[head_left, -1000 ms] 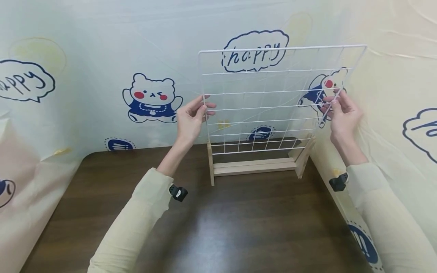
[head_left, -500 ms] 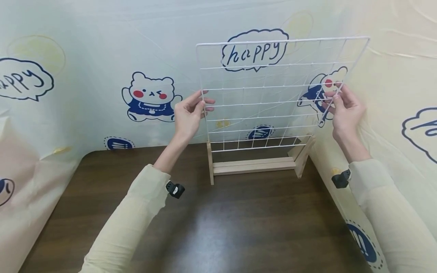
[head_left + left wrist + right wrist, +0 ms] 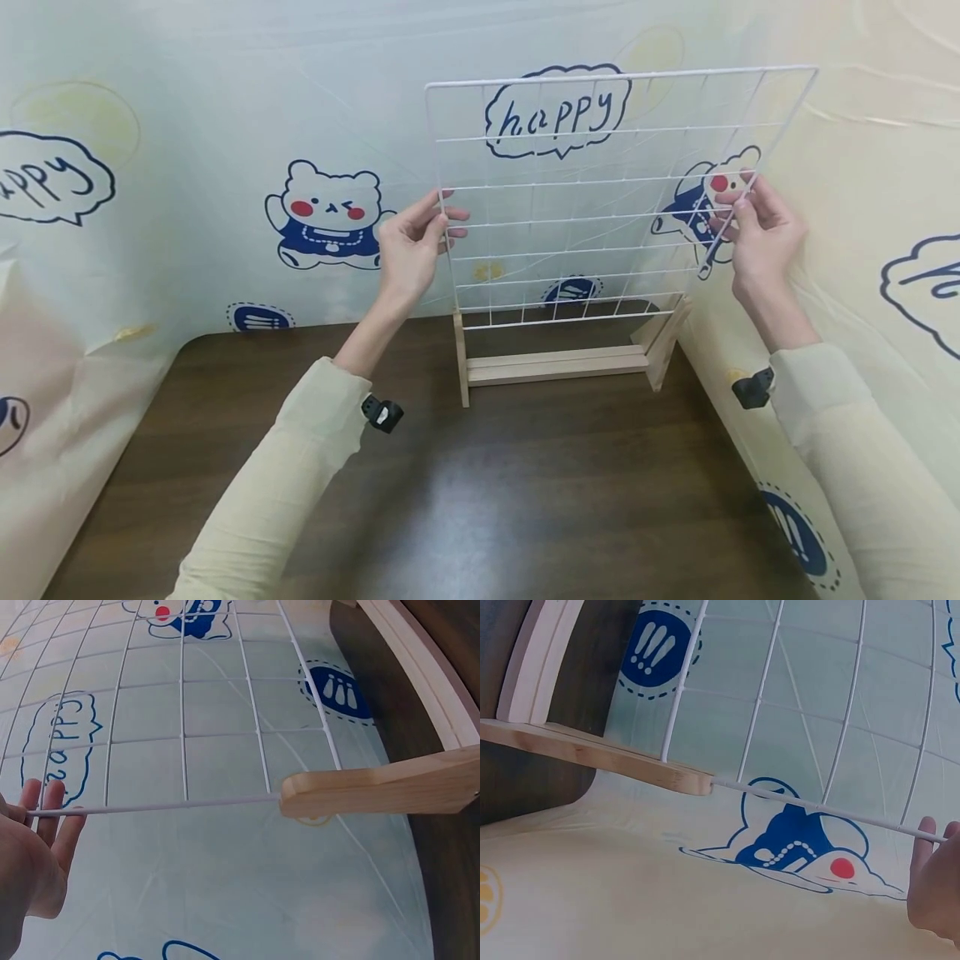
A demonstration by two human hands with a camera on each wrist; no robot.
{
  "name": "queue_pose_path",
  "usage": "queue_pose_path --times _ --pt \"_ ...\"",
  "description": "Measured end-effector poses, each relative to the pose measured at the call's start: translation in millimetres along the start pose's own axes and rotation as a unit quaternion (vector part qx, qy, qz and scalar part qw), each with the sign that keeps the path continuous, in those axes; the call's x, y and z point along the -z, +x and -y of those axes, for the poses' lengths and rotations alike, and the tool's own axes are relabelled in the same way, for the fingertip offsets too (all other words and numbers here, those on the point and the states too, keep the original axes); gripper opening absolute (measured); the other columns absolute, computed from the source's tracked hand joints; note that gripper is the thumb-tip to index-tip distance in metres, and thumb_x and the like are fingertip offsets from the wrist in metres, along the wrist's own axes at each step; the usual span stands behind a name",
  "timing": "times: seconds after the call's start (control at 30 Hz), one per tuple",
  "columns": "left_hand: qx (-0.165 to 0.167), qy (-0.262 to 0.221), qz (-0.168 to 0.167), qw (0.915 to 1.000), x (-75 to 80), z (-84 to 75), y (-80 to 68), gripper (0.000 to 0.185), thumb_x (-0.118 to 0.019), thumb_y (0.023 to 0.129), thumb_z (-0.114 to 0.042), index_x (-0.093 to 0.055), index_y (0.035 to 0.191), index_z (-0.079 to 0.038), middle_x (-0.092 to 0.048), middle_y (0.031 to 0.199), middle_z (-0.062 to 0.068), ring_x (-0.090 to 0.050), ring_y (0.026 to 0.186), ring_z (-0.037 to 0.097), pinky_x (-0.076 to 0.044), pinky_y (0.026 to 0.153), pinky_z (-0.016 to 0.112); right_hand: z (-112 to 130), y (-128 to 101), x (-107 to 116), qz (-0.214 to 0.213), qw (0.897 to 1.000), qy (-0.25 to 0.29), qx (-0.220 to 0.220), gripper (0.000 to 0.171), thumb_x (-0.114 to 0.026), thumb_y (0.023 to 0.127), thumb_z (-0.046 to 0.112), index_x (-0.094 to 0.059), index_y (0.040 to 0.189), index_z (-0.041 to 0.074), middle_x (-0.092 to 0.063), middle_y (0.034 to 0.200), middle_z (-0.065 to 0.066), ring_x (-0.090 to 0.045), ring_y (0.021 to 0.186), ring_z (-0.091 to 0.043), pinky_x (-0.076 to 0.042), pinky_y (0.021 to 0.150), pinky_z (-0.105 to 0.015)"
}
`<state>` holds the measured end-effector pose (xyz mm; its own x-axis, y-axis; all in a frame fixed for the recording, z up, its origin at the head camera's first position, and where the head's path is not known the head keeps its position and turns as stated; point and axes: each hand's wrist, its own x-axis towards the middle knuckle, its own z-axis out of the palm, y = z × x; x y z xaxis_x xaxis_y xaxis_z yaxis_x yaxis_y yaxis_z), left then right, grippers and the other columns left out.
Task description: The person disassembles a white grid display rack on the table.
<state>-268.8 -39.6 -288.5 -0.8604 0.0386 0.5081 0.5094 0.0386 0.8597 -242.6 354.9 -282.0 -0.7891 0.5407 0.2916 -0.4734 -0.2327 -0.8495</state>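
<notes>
A white wire grid panel (image 3: 577,182) stands tilted over a pale wooden stand (image 3: 558,365) with two side pieces and a crossbar. My left hand (image 3: 411,250) pinches the panel's left side wire between thumb and fingers. On the opposite side wire, my right hand (image 3: 767,242) has the same sort of pinch. The panel's lowest wire lies above the crossbar, between the side pieces. In the left wrist view, the side wire meets the rounded tip of a wooden side piece (image 3: 375,791); the right wrist view has the other side piece (image 3: 630,763) meeting its wire likewise.
The stand rests on a dark brown wooden table (image 3: 450,500), near its back right corner. Printed cloth with bears and "happy" bubbles (image 3: 560,112) hangs close behind and along the right. Each sleeve cuff carries a small black camera (image 3: 382,414).
Both hands have risen slightly and spread a little apart in the view, with the panel between them. Its top edge is clearly higher and its lowest wire slightly higher. The wooden stand has stayed put.
</notes>
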Motion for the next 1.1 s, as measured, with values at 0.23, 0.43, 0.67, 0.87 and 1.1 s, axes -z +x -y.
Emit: queue_pose_path --times 0.23,0.43,0.67,0.87,1.1 --pt "0.003 -0.004 -0.002 1.0 0.7 -6.9 4.6 0.032 -0.055 0.097 -0.003 -0.065 0.127 -0.009 -0.074 0.101 0.011 -0.072 0.086 0.026 -0.057 0.08 0.031 6 2 -5 0.007 1.0 0.006 0.005 0.033 -0.049 0.094 -0.011 -0.07 0.115 0.006 -0.072 0.087 -0.011 -0.069 0.082 -0.021 -0.058 0.071 -0.03" --pt "0.019 -0.008 -0.004 0.9998 4.7 -7.8 4.1 0.033 -0.056 0.097 -0.006 -0.064 0.128 -0.012 -0.073 0.103 0.011 -0.072 0.086 0.023 -0.057 0.082 0.033 7 -1 -8 0.01 1.0 -0.017 0.0 0.034 -0.05 0.095 -0.008 -0.07 0.117 0.008 -0.072 0.09 -0.013 -0.068 0.079 -0.021 -0.058 0.072 -0.027" --pt "0.01 -0.012 -0.009 0.9998 4.8 -20.8 3.4 0.034 -0.054 0.097 -0.001 -0.062 0.13 -0.007 -0.072 0.103 0.017 -0.071 0.083 0.023 -0.057 0.082 0.035 11 2 -13 0.022 1.0 -0.007 0.003 0.033 -0.048 0.096 -0.008 -0.068 0.118 0.006 -0.072 0.088 -0.013 -0.067 0.077 -0.022 -0.059 0.069 -0.026" --pt "0.0 0.01 -0.007 0.9999 0.2 -43.3 4.4 0.034 -0.054 0.097 0.001 -0.063 0.129 -0.005 -0.072 0.103 0.017 -0.071 0.082 0.023 -0.057 0.081 0.034 18 6 -14 0.031 0.999 -0.006 0.02 0.034 -0.045 0.096 -0.01 -0.067 0.118 0.005 -0.072 0.087 -0.014 -0.067 0.072 -0.021 -0.059 0.067 -0.026" --pt "-0.011 0.015 -0.001 0.9998 -1.1 -50.8 9.2 0.034 -0.053 0.097 0.001 -0.062 0.129 -0.005 -0.072 0.101 0.015 -0.071 0.08 0.022 -0.058 0.078 0.032 28 9 -15 0.015 1.0 0.016 0.001 0.033 -0.047 0.095 -0.01 -0.07 0.114 0.006 -0.071 0.085 -0.013 -0.069 0.074 -0.022 -0.059 0.068 -0.029"
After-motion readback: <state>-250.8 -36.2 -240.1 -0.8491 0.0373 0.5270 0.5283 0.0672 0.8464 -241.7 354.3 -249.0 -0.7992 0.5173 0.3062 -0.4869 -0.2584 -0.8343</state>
